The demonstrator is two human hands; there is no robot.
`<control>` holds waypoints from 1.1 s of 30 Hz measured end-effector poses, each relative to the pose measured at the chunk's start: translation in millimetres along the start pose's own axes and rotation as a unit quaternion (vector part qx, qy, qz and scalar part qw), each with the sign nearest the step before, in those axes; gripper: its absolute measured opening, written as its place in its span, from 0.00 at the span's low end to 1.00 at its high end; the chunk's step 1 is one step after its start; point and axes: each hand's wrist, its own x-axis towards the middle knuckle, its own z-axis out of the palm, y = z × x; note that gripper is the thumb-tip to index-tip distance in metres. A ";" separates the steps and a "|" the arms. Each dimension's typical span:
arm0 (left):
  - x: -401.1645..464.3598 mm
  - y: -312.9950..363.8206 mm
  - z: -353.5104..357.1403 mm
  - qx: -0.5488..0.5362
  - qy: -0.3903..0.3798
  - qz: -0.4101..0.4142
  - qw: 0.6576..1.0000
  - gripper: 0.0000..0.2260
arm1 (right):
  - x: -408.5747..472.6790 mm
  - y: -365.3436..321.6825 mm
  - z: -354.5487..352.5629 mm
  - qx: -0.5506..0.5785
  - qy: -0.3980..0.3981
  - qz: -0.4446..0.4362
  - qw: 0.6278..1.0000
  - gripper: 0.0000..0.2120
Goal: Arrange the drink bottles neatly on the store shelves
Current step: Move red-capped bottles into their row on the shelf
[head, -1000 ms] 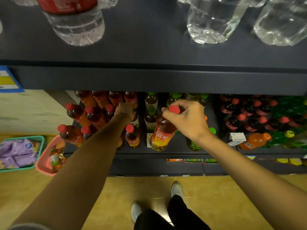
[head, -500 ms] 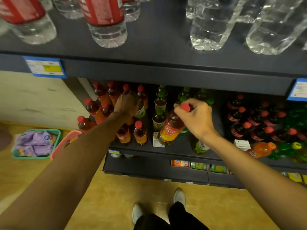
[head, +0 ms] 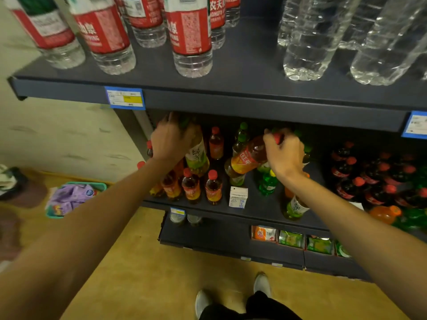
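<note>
My right hand point(head: 283, 150) grips the neck of a red-capped tea bottle with an orange label point(head: 248, 157), holding it tilted above the middle shelf point(head: 251, 212). My left hand point(head: 172, 140) holds a green tea bottle with a white and green label point(head: 197, 155) by its top, lifted over the red-capped tea bottles point(head: 191, 188) at the shelf's left. Green-capped bottles point(head: 240, 139) stand behind the two hands. A green bottle with a yellow cap point(head: 268, 183) stands under my right wrist.
A small white carton point(head: 238, 197) stands near the shelf's front. Dark cola bottles point(head: 360, 176) and an orange bottle lying down point(head: 384, 213) fill the right. Water bottles point(head: 191, 35) stand on the upper shelf. A teal basket point(head: 74, 197) sits on the floor at the left.
My left hand has lifted a green tea bottle from the back of the shelf. My right hand has tilted the red-capped bottle further and raised it. The view has tipped upward.
</note>
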 end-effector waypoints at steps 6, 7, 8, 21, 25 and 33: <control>-24.8 -14.7 -25.4 0.008 -0.012 -0.012 1.000 0.14 | 10.3 -17.8 23.7 -0.025 -0.002 -0.016 1.000 0.15; -30.5 -18.2 -26.7 0.011 -0.019 -0.009 1.000 0.14 | 13.7 -20.3 30.6 -0.036 -0.010 -0.024 0.999 0.17; -37.1 -20.6 -28.4 0.014 -0.023 -0.007 1.000 0.15 | 17.1 -22.2 38.0 -0.053 -0.021 -0.030 0.998 0.18; -114.6 -53.6 -1.8 0.012 0.010 0.049 0.999 0.12 | 45.9 6.4 135.8 -0.234 -0.237 -0.102 0.937 0.16; -130.2 -60.1 3.0 0.011 -0.008 0.025 1.000 0.17 | 50.5 20.2 160.5 -0.274 -0.274 -0.114 0.915 0.13; -150.8 -71.0 13.8 0.035 -0.037 -0.009 0.999 0.15 | 57.2 37.3 195.2 -0.316 -0.325 -0.079 0.888 0.12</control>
